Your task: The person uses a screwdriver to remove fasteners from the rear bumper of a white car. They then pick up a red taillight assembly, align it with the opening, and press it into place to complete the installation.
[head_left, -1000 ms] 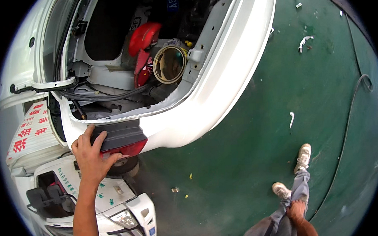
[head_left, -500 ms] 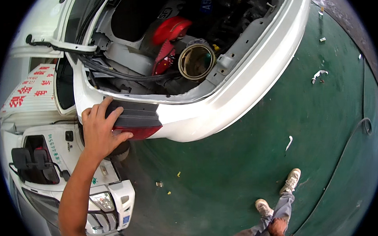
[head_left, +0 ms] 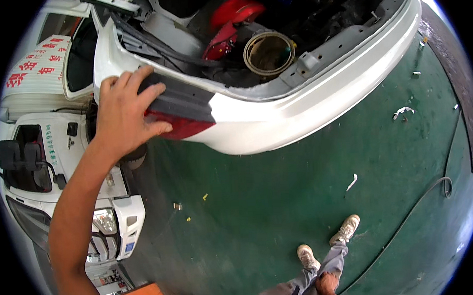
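My left hand grips a tail light at the rear corner of a white car body. Its fingers lie over the light's dark grey upper part, and the thumb presses on the red lens. The light sits against the white bodywork, under the rim of the open trunk. Low in the view, my right hand hangs beside my trouser leg, away from the car. Its fingers are too unclear to make out.
Inside the trunk are a round open can, a red rounded part and another red light. At left stands a white truck. A hose runs along the green floor, with small scraps scattered about.
The view has shifted, so the car and tail light appear higher and further right. My left hand keeps its hold on the light. My right hand still hangs by my leg.
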`<state>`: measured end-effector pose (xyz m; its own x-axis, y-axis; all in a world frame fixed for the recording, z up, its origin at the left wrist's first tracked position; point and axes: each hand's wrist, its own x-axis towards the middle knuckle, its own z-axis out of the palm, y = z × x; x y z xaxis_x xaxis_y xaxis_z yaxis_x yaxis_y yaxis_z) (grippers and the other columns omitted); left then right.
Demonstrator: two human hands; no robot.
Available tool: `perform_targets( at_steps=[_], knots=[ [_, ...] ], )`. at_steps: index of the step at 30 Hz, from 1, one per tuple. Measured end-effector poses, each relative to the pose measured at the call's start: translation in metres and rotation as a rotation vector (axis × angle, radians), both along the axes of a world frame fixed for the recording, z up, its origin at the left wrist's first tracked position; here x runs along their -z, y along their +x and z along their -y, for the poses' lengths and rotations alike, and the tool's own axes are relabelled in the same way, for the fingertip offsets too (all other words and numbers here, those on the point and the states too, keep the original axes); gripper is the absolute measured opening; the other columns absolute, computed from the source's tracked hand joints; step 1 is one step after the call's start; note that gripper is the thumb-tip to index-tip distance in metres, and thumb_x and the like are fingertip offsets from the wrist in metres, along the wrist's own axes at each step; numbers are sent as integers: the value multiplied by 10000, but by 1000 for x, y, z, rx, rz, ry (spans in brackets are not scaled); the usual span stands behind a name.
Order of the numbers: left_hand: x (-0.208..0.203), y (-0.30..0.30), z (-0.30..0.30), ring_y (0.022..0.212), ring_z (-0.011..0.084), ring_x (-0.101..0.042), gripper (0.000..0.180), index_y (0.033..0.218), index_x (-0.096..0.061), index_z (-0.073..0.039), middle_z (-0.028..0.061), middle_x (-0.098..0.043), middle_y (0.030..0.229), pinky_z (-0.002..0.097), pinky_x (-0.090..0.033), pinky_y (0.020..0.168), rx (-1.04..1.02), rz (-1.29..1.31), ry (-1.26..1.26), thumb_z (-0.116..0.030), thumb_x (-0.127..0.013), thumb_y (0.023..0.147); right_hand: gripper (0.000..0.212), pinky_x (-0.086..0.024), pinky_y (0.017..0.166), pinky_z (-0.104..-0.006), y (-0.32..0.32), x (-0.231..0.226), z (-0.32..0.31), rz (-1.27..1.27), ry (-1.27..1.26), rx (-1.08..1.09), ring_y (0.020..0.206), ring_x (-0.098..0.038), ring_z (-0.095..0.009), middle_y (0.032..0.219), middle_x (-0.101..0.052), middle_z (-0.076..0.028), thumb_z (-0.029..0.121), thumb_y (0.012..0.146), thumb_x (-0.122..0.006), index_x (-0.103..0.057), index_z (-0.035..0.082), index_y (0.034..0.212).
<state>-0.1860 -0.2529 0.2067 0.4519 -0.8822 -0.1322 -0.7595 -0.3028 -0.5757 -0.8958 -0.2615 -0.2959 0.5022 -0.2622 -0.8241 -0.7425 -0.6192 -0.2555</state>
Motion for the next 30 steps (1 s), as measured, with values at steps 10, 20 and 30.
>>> perform_targets(
  at_steps=[10,20,30],
  knots=[
    [5,18,-25,1260,296,-556,599,1242,-692,-132,99,-576,1428,477,-361,1086,185,45,6,-328,-823,692,315,-451,992,-463,5,-6,-6,-30,6,-23,1135,-634,-313,1107,-733,-117,344,832,-697,-755,77,990],
    [15,3,-15,1160,326,-587,660,1078,-744,-81,153,-626,1238,455,-403,977,216,101,-24,-558,-869,640,300,-467,999,-480,-6,3,-19,-17,-21,-9,1103,-642,-329,1069,-726,-138,358,835,-700,-745,87,955],
    [22,21,-38,1244,329,-556,629,1149,-723,-100,139,-585,1376,481,-390,1078,179,29,-223,-416,-861,623,332,-511,996,-453,25,-33,-10,-76,-50,-53,1118,-667,-326,1114,-744,-126,375,826,-689,-779,118,1015]
  ],
)
